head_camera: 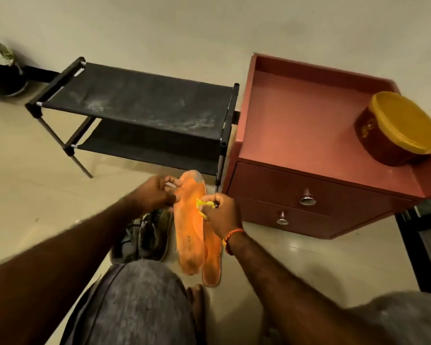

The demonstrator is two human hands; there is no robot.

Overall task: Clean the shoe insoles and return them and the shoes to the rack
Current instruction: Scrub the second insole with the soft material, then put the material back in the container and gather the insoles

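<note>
Right hand: fingers are curling round a small crumpled yellow cloth, pressing it against the raised orange foam insole at about mid-length.

Left hand: fingers are pinching the toe end of that same insole, steadying it from the 9 o'clock side; the insole's heel is pointing toward 6 o'clock, hanging above the floor.

Step in hand, by judgement: wiping of the first insole is under way. The next move is likely calling for the cloth to travel down toward the heel while the left hand is keeping the toe firm, since the foam looks soft enough to bend under pressure.

Second orange insole: lying flat on the pale floor just beside the held one, at 5 o'clock from the right hand, partly hidden behind it.

Pair of dark grey shoes: sitting on the floor at 6 o'clock from the left hand, beneath the forearm.

Black two-tier fabric shoe rack: standing at 12 o'clock from both hands, its dusty top shelf bearing nothing.

Red two-drawer cabinet: standing at 2 o'clock, touching the rack's right end.
</note>
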